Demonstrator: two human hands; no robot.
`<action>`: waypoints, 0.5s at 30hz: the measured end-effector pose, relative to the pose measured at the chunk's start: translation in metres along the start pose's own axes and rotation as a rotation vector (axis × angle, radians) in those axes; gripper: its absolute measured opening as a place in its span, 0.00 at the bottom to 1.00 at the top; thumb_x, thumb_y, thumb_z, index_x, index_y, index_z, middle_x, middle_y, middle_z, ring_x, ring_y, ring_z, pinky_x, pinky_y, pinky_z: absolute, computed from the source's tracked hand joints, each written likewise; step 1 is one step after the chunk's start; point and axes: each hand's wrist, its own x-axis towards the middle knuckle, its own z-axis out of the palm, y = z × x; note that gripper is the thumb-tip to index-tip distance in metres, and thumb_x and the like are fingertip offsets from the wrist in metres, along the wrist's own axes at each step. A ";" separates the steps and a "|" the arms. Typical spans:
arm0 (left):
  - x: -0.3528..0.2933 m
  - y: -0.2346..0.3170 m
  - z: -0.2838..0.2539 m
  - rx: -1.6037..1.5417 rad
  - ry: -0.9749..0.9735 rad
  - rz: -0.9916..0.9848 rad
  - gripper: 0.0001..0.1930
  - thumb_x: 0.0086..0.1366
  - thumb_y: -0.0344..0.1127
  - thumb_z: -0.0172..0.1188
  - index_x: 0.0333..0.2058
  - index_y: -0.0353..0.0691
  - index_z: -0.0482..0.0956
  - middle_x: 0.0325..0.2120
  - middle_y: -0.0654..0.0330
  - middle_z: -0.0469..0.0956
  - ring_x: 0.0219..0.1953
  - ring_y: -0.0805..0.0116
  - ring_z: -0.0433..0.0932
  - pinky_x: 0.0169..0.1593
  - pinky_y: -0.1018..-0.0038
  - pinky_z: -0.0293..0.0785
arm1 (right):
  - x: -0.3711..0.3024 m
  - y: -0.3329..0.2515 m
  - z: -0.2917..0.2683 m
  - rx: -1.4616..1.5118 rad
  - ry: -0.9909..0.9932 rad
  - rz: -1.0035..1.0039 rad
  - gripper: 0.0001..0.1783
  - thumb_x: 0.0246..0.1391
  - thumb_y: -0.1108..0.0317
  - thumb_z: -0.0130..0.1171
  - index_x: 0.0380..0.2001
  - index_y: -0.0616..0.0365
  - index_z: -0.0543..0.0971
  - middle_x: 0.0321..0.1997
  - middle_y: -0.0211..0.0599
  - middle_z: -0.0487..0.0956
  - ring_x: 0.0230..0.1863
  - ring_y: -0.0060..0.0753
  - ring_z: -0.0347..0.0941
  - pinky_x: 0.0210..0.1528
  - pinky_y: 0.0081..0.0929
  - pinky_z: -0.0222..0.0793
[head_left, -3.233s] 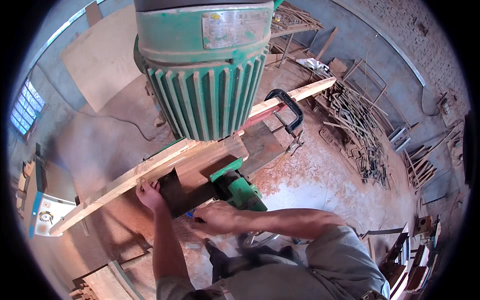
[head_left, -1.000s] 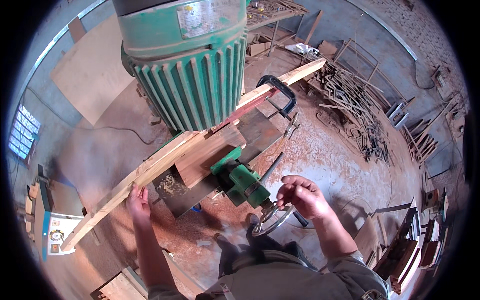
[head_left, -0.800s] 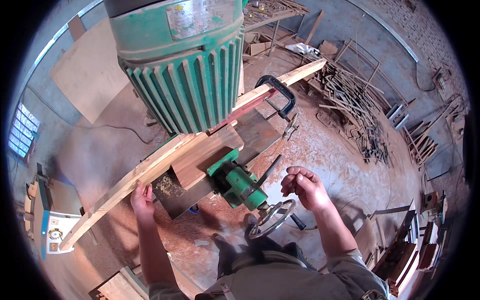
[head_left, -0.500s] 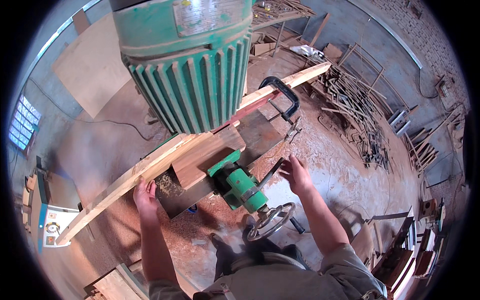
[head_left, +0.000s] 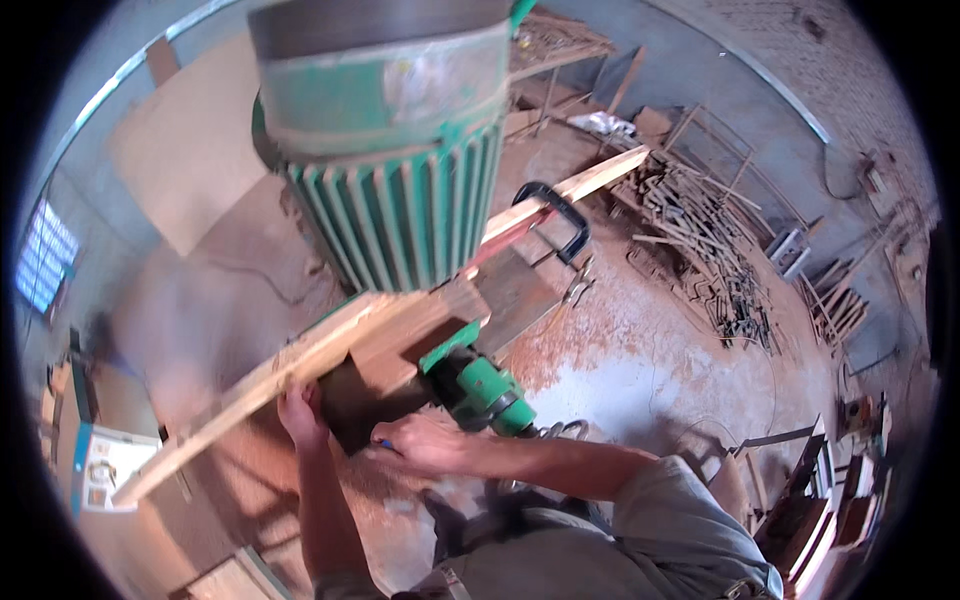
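Note:
A long pale wooden beam [head_left: 235, 398] runs diagonally under a ribbed green motor [head_left: 395, 215]. At its near edge is my left hand [head_left: 303, 415], thumb and fingers apart, touching or almost touching the wood. My right hand [head_left: 425, 445] is closed at a small blue handle or knob [head_left: 385, 443] below the dark metal table [head_left: 365, 405]; most of that part is hidden by the fingers. A brown wooden block [head_left: 410, 345] lies between the beam and a green screw vise [head_left: 485, 390]. My right forearm covers most of the vise's handwheel [head_left: 570, 430].
A black C-clamp [head_left: 575, 220] grips the beam farther right. Scrap wood [head_left: 700, 240] is heaped on the dusty floor at right. A white-fronted box with a dial [head_left: 105, 470] stands at left, and stacked boards [head_left: 235, 580] lie at lower left.
My right hand has swung left from beside the vise's lever to the blue part, closing there. My left hand has shifted slightly along the beam. The view has tilted a little.

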 end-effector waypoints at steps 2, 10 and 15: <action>0.003 -0.018 0.008 -0.063 0.157 0.031 0.20 0.62 0.33 0.53 0.52 0.39 0.63 0.37 0.57 0.72 0.35 0.63 0.75 0.38 0.73 0.75 | -0.019 0.018 -0.039 0.152 0.265 -0.048 0.20 0.55 0.55 0.53 0.42 0.60 0.75 0.37 0.47 0.78 0.40 0.47 0.75 0.44 0.35 0.71; -0.013 -0.009 0.019 0.185 0.334 0.253 0.21 0.65 0.41 0.51 0.51 0.32 0.65 0.40 0.51 0.72 0.35 0.67 0.73 0.34 0.75 0.73 | -0.106 -0.035 -0.460 -0.145 1.389 -0.125 0.24 0.55 0.48 0.49 0.39 0.59 0.74 0.39 0.36 0.75 0.42 0.31 0.70 0.47 0.32 0.64; -0.011 -0.020 0.036 0.360 0.445 0.250 0.23 0.66 0.43 0.49 0.52 0.30 0.64 0.43 0.52 0.70 0.37 0.65 0.73 0.36 0.75 0.74 | -0.096 -0.166 -0.534 0.497 1.298 -0.626 0.20 0.53 0.50 0.56 0.31 0.57 0.68 0.21 0.32 0.69 0.20 0.34 0.67 0.24 0.34 0.68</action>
